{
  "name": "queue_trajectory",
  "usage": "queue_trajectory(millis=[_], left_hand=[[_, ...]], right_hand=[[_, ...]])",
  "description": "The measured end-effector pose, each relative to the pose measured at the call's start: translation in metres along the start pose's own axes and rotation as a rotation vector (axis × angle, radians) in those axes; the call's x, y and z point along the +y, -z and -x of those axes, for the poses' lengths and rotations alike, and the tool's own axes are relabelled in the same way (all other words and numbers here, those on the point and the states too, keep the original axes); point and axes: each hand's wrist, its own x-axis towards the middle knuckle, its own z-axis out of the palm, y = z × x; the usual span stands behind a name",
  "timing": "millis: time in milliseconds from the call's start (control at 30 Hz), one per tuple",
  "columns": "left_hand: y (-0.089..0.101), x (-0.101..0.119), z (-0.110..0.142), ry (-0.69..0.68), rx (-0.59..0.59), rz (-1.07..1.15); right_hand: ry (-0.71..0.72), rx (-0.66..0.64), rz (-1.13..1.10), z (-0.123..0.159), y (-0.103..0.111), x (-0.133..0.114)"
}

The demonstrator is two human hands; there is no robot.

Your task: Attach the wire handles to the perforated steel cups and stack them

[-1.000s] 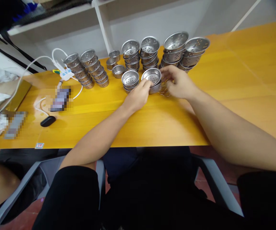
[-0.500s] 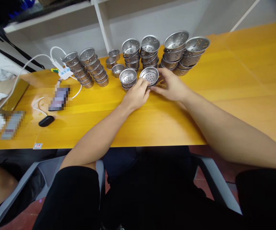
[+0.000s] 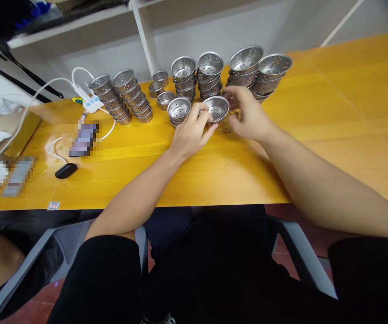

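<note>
A perforated metal cup point(image 3: 218, 109) stands in front of the taller stacks, tilted a little. My left hand point(image 3: 192, 130) has its fingers on the cup's left rim and side, gripping it. To the right of that cup, my right hand point(image 3: 251, 114) is curved with thumb and fingers apart, and nothing shows between them. Left of my left hand is a short stack of similar cups point(image 3: 179, 109). Behind my hands rise two stacks of perforated cups, a left one point(image 3: 184, 72) and a right one point(image 3: 210, 67). My right hand partly hides the wider cups point(image 3: 246, 63) behind it.
Further left are two leaning cup stacks point(image 3: 124, 85) and several small loose cups point(image 3: 166, 100). A phone point(image 3: 83, 139), a white power strip point(image 3: 92, 104) and a black oval device point(image 3: 66, 171) lie on the yellow table point(image 3: 194, 184). Another wide stack point(image 3: 272, 83) stands at right.
The cup at my left fingers has shifted slightly right and tilted. My right hand has drawn back to the right, its fingers now away from the cup.
</note>
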Motion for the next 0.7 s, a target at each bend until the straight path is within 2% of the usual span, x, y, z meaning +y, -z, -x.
queue_trajectory(millis=[67, 133, 233, 433, 567, 700], left_hand=[[-0.003, -0.003, 0.003, 0.004, 0.026, 0.01], [-0.008, -0.007, 0.004, -0.019, 0.048, 0.026], [-0.019, -0.017, 0.003, -0.101, 0.089, 0.046], [-0.043, -0.043, -0.006, -0.19, 0.241, 0.071], [-0.043, -0.054, -0.009, -0.204, 0.231, 0.068], [-0.038, -0.062, -0.012, -0.207, 0.261, 0.066]], right_hand=[[0.001, 0.039, -0.046, 0.002, 0.008, -0.017], [0.091, 0.046, -0.083, 0.004, 0.013, -0.029], [0.208, -0.009, -0.087, 0.005, 0.016, -0.035], [0.221, -0.097, -0.14, 0.005, 0.015, -0.037], [0.176, -0.183, -0.121, 0.006, 0.012, -0.047], [0.218, -0.051, -0.154, 0.008, 0.007, -0.053]])
